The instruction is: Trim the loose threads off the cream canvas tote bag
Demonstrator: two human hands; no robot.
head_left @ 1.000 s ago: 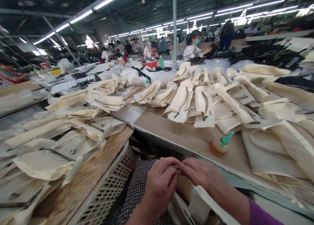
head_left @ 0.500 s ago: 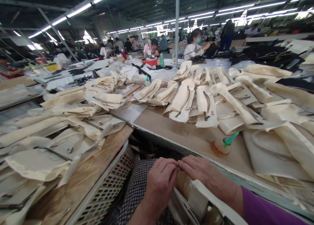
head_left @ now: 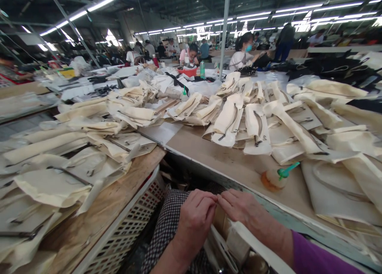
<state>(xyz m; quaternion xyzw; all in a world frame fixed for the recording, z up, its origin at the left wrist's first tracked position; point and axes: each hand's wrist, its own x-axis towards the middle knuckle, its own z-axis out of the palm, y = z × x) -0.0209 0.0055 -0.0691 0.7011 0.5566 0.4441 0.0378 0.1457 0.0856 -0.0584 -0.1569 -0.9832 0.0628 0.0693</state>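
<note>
My left hand (head_left: 193, 218) and my right hand (head_left: 246, 206) meet over my lap, fingertips nearly touching. Both have their fingers bent and pinched together on the top edge of a cream fabric bag piece (head_left: 238, 242). This piece hangs down between my forearms, and a pale strip of it runs under my right wrist. The exact spot gripped is hidden behind my fingers. Black-and-white checked cloth (head_left: 165, 222) covers my lap, left of my left hand.
A glue bottle with a green nozzle (head_left: 274, 178) stands on the right-hand table (head_left: 209, 150). Similar cream pieces (head_left: 256, 126) are heaped there and on the wooden table (head_left: 119, 190) at left. A white plastic basket (head_left: 131, 218) sits beside my lap. Co-workers (head_left: 243, 53) sit further back.
The surroundings have shifted slightly rightward in view as my head turned a little. My hands keep nearly the same pinch on the fabric bag piece.
</note>
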